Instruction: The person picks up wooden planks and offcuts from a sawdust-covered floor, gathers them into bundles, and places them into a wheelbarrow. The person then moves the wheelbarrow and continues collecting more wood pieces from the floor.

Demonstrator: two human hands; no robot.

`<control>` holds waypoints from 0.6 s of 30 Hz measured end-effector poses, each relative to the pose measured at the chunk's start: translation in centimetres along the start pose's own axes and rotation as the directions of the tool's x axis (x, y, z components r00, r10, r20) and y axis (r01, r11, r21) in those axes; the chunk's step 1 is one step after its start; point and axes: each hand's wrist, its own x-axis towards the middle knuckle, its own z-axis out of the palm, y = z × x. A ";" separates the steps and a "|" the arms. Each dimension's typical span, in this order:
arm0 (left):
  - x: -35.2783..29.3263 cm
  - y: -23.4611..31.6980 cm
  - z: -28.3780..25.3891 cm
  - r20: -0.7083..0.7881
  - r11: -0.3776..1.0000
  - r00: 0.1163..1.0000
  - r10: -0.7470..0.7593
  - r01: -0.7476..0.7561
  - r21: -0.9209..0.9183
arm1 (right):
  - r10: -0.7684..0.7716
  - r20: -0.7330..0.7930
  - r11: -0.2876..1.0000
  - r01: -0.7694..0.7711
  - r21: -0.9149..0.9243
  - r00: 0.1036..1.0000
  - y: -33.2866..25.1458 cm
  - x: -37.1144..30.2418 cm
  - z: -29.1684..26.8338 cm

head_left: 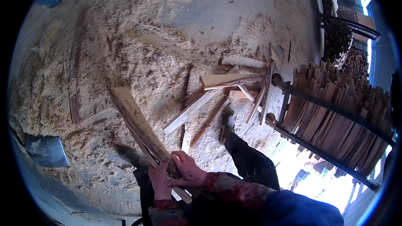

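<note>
A long rough wooden board (140, 119) with a dark bark edge slants up and leftward from my hands. At least one narrower strip seems to lie along its left side. My left hand (159, 180) is closed round the boards' lower left side. My right hand (189, 169) grips them from the right, fingers over the upper face. Short lower ends stick out below both hands. Beyond them, several loose boards lie on the sawdust, among them a wide board (230, 80), a pale board (190, 111) and a thin strip (210, 123).
Sawdust (146, 67) covers much of the floor. At the right stands a dark metal rack (335, 109) packed with upright wooden slats (331, 96). A bent metal sheet (46, 150) lies at the far left. My dark-trousered leg (249, 159) is close to the loose boards.
</note>
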 end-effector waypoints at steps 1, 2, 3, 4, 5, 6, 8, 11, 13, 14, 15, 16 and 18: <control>0.0 -0.2 0.1 0.000 0.999 1.000 0.021 -0.021 0.029 | 0.016 -0.010 0.999 -0.016 -0.034 1.000 0.0 -0.4 0.4; 0.1 -0.4 0.1 0.000 0.997 0.999 0.043 -0.043 0.057 | 0.020 -0.010 1.000 -0.020 -0.014 1.000 0.1 -0.6 0.6; 0.1 -0.5 0.3 0.050 0.999 0.998 0.031 -0.033 0.039 | 0.023 -0.010 1.000 -0.023 0.006 1.000 0.3 -0.8 0.6; 0.3 -0.7 0.3 0.081 0.998 0.997 -0.004 -0.001 0.063 | 0.027 -0.010 0.999 -0.026 0.027 1.000 0.4 -1.0 0.4; 0.6 -0.8 0.3 0.110 0.996 0.993 -0.040 0.030 0.088 | 0.057 0.056 0.993 -0.062 0.102 0.997 0.5 -1.1 -0.2; 0.8 -1.0 0.3 0.138 0.992 0.987 -0.077 0.062 0.114 | 0.024 0.050 0.991 -0.031 0.128 0.998 0.8 -1.1 -0.6; 1.2 -1.4 0.6 0.127 0.992 0.989 -0.080 0.067 0.106 | -0.033 0.035 0.985 0.026 0.173 0.999 1.7 -1.3 -1.5; 1.2 -2.3 1.5 0.096 0.997 0.992 -0.077 0.078 -0.016 | -0.081 0.183 0.881 -0.015 0.472 0.980 4.7 -0.4 -3.8; 1.2 -2.7 1.9 0.014 0.994 0.998 -0.066 0.067 -0.082 | -0.057 0.189 0.887 -0.037 0.460 0.980 8.5 0.2 -5.6; 0.9 -2.3 2.4 0.033 0.989 0.992 -0.123 0.126 -0.083 | 0.017 0.193 0.909 -0.095 0.406 0.981 11.1 0.2 -6.8; 0.7 -2.4 2.6 -0.005 0.993 0.996 -0.092 0.091 -0.080 | 0.120 0.143 0.912 -0.166 0.376 0.982 13.5 0.3 -8.9; 0.5 -2.5 2.7 -0.037 0.996 0.997 -0.060 0.058 -0.075 | 0.224 0.085 0.906 -0.240 0.348 0.971 16.3 0.0 -11.0; 0.8 -2.5 2.7 0.000 0.996 0.996 -0.084 0.084 -0.013 | 0.407 -0.131 0.896 -0.366 0.252 0.904 25.5 -1.4 -13.3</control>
